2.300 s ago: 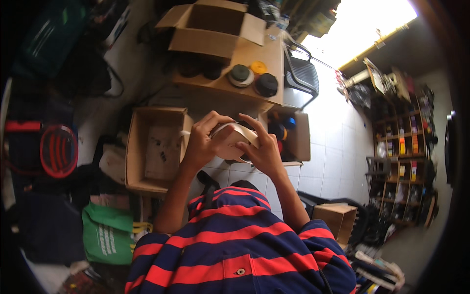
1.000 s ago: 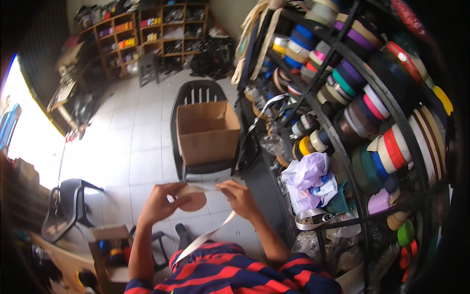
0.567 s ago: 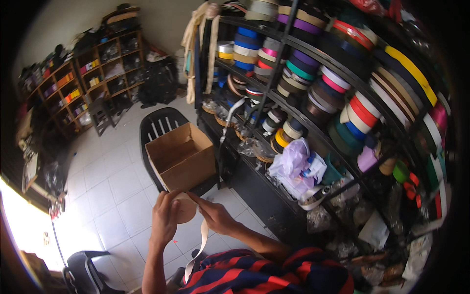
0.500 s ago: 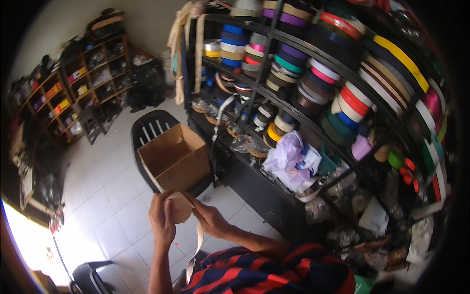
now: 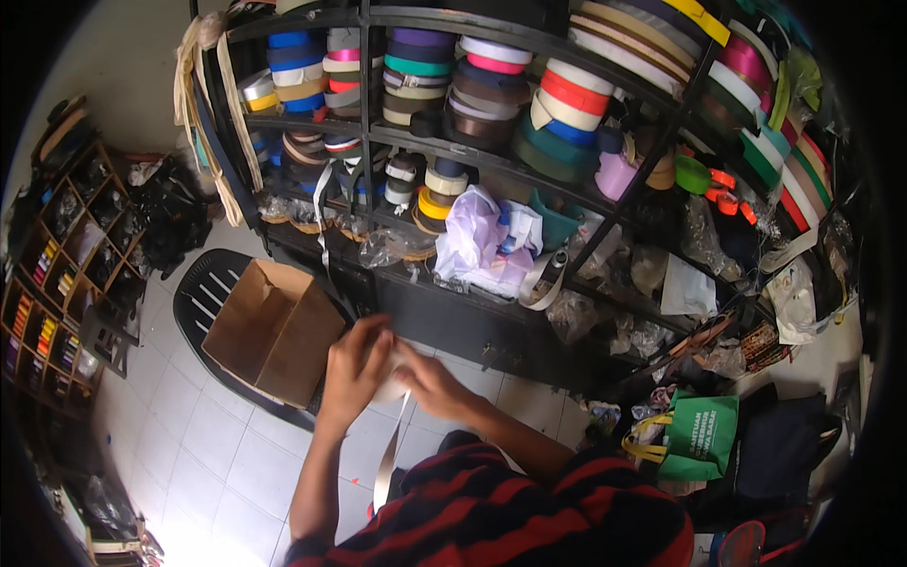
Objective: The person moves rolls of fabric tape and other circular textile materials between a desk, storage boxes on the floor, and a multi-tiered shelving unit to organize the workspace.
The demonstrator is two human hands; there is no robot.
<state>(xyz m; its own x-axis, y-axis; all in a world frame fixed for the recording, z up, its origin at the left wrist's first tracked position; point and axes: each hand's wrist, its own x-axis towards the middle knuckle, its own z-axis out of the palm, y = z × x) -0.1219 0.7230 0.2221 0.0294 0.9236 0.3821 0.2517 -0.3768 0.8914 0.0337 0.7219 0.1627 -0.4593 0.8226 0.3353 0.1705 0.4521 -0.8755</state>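
Between my two hands is a small roll of cream strap [image 5: 390, 388], mostly covered by my fingers. My left hand [image 5: 355, 369] is curled around its left side, its fingertips smeared by motion. From the right, my right hand [image 5: 436, 386] grips the roll with thumb and fingers. A loose cream tail [image 5: 387, 463] hangs from the roll down toward my striped shirt. Just left of my left hand, an open cardboard box [image 5: 312, 345] rests on a black plastic chair [image 5: 194, 317].
Black metal shelving [image 5: 444, 132] stacked with coloured strap rolls stands ahead. On its lower ledge lie a white plastic bag [image 5: 472, 236] and baskets. A green bag [image 5: 699, 435] is at the right, and a wooden cubbyhole rack [image 5: 71, 255] at the far left. The floor is pale tile [image 5: 203, 454].
My view has swung right, bringing the green bag into sight. My hands have closed in over the roll, covering more of its flat face; the tail still hangs.
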